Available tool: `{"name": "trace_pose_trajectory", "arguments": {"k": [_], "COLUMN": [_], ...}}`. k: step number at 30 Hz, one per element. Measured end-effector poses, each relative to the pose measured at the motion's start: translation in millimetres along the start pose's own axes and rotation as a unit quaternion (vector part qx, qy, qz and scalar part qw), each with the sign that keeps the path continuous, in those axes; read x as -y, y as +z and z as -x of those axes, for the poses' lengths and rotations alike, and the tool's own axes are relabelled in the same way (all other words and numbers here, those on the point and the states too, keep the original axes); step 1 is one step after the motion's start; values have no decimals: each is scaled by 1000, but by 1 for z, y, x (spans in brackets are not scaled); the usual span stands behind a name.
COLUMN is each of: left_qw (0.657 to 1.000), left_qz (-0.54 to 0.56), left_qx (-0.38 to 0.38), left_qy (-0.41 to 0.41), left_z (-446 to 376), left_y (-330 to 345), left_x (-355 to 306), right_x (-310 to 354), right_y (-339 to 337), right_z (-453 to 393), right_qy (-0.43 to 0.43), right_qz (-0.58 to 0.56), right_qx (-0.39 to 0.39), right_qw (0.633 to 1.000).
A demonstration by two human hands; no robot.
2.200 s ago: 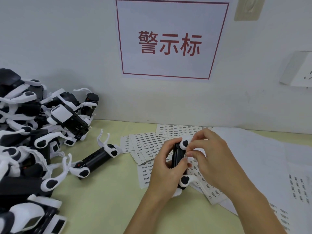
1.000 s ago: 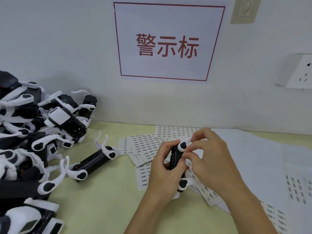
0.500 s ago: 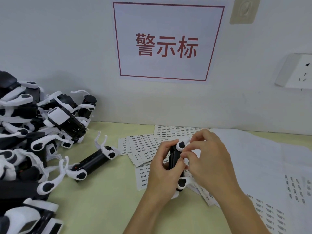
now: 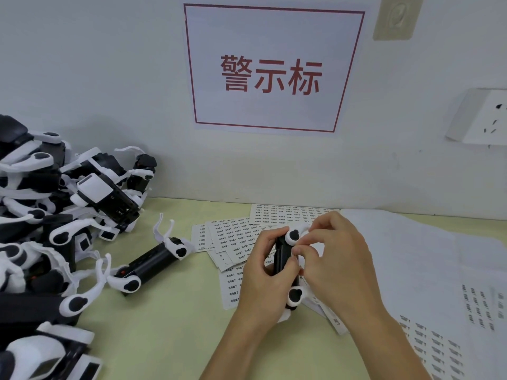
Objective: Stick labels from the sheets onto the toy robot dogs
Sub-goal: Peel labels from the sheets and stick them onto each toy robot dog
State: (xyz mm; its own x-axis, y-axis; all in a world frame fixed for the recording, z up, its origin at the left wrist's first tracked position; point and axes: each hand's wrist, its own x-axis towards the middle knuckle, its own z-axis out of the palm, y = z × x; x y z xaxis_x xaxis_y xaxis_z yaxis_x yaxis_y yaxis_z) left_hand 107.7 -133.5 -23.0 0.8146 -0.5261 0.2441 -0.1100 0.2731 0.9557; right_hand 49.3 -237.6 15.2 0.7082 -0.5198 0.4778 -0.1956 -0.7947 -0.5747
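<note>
Left hand (image 4: 264, 275) grips toy robot dog (image 4: 288, 266) upright over label sheets (image 4: 236, 242); right hand (image 4: 333, 264) fingertips pinched together, pressing dog's side.

Black-and-white toy robot dogs (image 4: 153, 259), white label sheets (image 4: 233, 237) with black print, red-bordered white sign (image 4: 271, 69), pale-green table (image 4: 170, 325)

Left hand (image 4: 263, 272) grips toy dog (image 4: 285, 259); right hand (image 4: 334, 264) pinches at it; label sheets (image 4: 233, 237) under the grip.

Blk/wht toy dog (image 4: 284, 259) over label sheets (image 4: 236, 239)
</note>
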Motion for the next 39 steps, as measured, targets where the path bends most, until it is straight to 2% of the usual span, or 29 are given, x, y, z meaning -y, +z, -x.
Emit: {"name": "trace_pose_trajectory", "arguments": {"k": [6,13,17,20,21,24,29,33,37,39], "left_qw": [1000,994,983,984,986,990,990,983,982,981], "left_qz": [13,92,153,153,145,114,118,167,175,179], "left_qx": [-11,-27,-30,-33,-34,-39,-34,-32,-37,-38], "left_qy": [-6,-57,-95,-87,-80,-70,-68,-66,-64,-59], "left_z": [-1,-4,-6,-8,-8,-8,-10,-10,-10,-10], "left_y": [-2,-7,-10,-12,-12,-11,-11,-12,-11,-11], "left_x": [2,-1,2,4,5,9,11,11,11,11], "right_x": [-3,-10,-18,-20,-20,-17,-16,-17,-18,-17], "right_y": [4,3,9,13,14,17,20,21,22,22], "right_z": [-1,-1,6,11,11,12,12,12,11,11], "right_qy": [-4,45,127,178,168,127,135,149,156,167], "right_qz": [-38,-182,-327,-457,-468,-430,-417,-443,-456,-477], "right_qx": [-7,-19,35,127,150,163,159,169,171,179], "right_qw": [999,982,936,862,855,879,885,868,859,844]}}
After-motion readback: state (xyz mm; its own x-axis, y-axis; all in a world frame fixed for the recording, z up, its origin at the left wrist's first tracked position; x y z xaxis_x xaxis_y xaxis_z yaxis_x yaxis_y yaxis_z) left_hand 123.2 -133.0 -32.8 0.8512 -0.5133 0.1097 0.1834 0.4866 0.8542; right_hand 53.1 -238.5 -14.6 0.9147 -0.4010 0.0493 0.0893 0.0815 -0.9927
